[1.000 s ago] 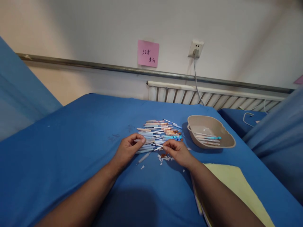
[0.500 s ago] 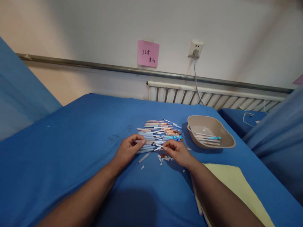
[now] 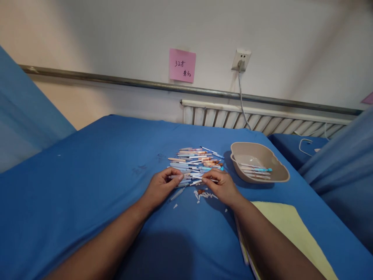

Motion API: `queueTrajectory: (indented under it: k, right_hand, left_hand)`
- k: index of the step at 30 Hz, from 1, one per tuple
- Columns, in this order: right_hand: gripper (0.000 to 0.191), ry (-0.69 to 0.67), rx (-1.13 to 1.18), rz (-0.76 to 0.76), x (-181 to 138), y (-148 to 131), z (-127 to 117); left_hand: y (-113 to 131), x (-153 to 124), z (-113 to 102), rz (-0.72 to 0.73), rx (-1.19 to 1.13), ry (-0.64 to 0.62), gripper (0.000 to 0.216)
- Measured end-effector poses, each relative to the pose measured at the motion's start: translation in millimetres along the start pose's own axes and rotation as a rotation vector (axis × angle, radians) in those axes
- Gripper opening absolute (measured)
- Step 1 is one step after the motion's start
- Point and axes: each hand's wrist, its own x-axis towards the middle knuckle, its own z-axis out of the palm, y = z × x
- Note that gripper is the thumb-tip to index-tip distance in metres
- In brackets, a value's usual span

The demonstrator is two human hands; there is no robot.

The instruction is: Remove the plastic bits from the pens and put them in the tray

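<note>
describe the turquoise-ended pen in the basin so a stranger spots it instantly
On the blue cloth, find the beige basin to the right of the right hand. Inside, a few pens lie roughly side by side. The turquoise-ended pen shows a bright turquoise right-hand end, while the others look mostly pale.

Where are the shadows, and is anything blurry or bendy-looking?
In the head view, a soft dark shadow lies on the blue sheet at bottom centre; in the head view, another falls just left of the tan basin; in the head view, the pens look slightly soft, though the pink note shows clear handwriting.
</note>
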Motion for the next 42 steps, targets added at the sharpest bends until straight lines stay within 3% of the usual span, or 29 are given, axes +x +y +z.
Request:
queueTrajectory:
  k: [10, 19, 35, 42]
  right_hand:
    - [0.018, 0.043, 0.231, 0.19, 1.0, 7.4, 6.7]
    - [0.018, 0.04, 0.231, 0.17, 0.3, 7.6, 5.1]
    - [0.012, -0.014, 0.082, 0.101, -1.1, 5.1, 5.4]
    - [0.015, -0.04, 0.277, 0.133, -5.3, -0.4, 15.7]
  left_hand:
    - [-1.6, 0.3, -0.5, -0.036, -0.049, 0.013, 0.029]
    - [-0.9, 2.5, -3.5, -0.026, -0.103, 0.094, 0.032]
    - [-1.7, -0.5, -1.5, 0.023, 0.028, -0.029, 0.025]
    - [-4.9, -2.4, 3.3, 0.002, 0.048, -0.088, 0.027]
